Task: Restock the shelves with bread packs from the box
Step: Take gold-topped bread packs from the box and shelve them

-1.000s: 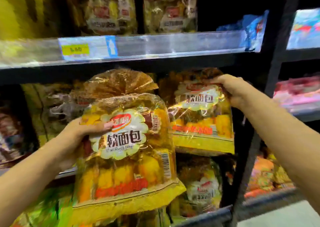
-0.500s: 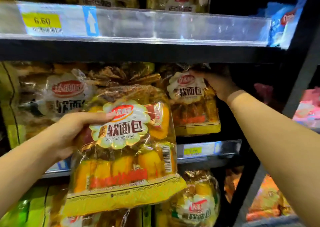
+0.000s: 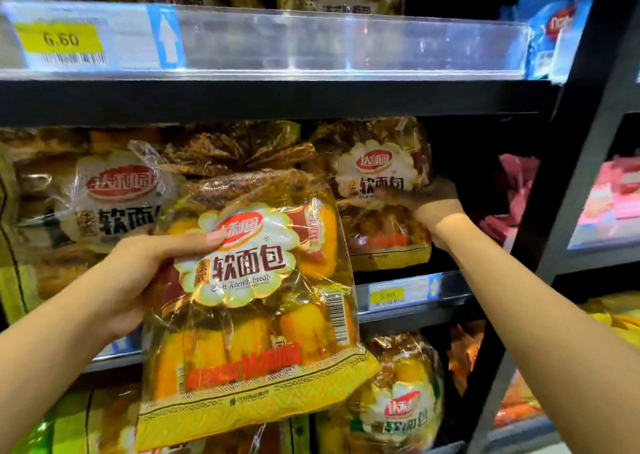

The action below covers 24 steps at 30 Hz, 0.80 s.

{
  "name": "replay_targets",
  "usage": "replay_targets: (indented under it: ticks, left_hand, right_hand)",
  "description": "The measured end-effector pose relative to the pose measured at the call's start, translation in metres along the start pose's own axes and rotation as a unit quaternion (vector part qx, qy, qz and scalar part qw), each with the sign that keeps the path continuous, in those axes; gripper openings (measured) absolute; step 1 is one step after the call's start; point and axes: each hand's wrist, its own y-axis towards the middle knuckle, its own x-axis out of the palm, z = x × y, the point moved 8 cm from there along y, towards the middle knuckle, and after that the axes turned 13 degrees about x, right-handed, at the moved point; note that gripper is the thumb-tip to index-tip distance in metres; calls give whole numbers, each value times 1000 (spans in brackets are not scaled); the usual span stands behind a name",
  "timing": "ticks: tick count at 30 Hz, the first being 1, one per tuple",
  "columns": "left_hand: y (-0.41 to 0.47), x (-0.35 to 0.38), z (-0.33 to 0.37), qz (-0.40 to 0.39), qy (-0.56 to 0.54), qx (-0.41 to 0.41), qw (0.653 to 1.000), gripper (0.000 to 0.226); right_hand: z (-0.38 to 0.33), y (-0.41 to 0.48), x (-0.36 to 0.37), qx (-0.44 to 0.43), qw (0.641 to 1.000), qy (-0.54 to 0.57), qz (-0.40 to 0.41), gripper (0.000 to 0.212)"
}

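My left hand (image 3: 145,280) grips a yellow soft-bread pack (image 3: 256,315) by its left edge and holds it upright in front of the middle shelf. Deeper in, my right hand (image 3: 429,201) rests on the right side of a second bread pack (image 3: 377,190) that stands on the middle shelf (image 3: 408,291), fingers wrapped on its front. Another pack of the same kind (image 3: 104,197) stands at the shelf's left. The box is out of view.
The upper shelf rail (image 3: 311,41) with a 6.60 price tag runs just above the packs. A black upright post (image 3: 568,211) bounds the bay on the right. More bread packs (image 3: 398,401) fill the lower shelf; pink packs (image 3: 516,190) lie beyond the post.
My right hand has slid from the top of the shelved pack down to its right side, pushing it back. The pack in my left hand stayed put. The view came closer.
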Motion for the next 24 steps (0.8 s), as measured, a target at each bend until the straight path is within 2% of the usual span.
replay_targets:
  ticks: [2,4,7,8,11,12,14,16,17,18,20,22,24]
  left_hand:
    - [3,-5,-4,15,3,4,1000,72]
    - [4,-6,-4,20,-1,11,1000,62]
    - [7,-6,-7,29,-1,10,1000,68]
    - [8,-6,-8,28,-5,11,1000,70]
    - [7,-2,-8,23,-9,7,1000,74]
    - [5,1,-9,16,-10,-4,1000,80]
    - [2,8,-10,-7,-29,-16,999,91]
    - [-2,16,-4,-20,-35,-3,999,93]
    - [-4,20,-1,-24,-34,11,999,92]
    - [-5,24,1,-27,-31,26,999,91]
    - [-8,36,6,-40,-19,48,998,86]
    - [-9,51,13,-53,-19,72,996,74]
    - [-9,65,16,-60,-20,78,995,66]
  right_hand:
    - [-8,-4,0,-43,998,8,37,90]
    - [-8,-4,3,-66,996,1,59,99]
    - [-2,12,12,-70,996,5,46,122]
    - [-2,15,15,-66,997,-4,41,122]
    - [-7,12,20,-39,998,-33,37,99]
    - [-3,17,19,-21,998,-44,40,100]
    - [6,20,18,25,997,-51,49,115]
    - [12,9,12,77,987,-126,68,121]
    - [10,-8,6,73,982,-154,83,110]
    - [8,-27,0,41,987,-136,82,96]
    - [2,-82,-5,-54,997,-43,20,82]
    - [8,-124,7,-31,995,-49,-85,97]
    - [21,-134,10,-8,988,-75,-133,109]
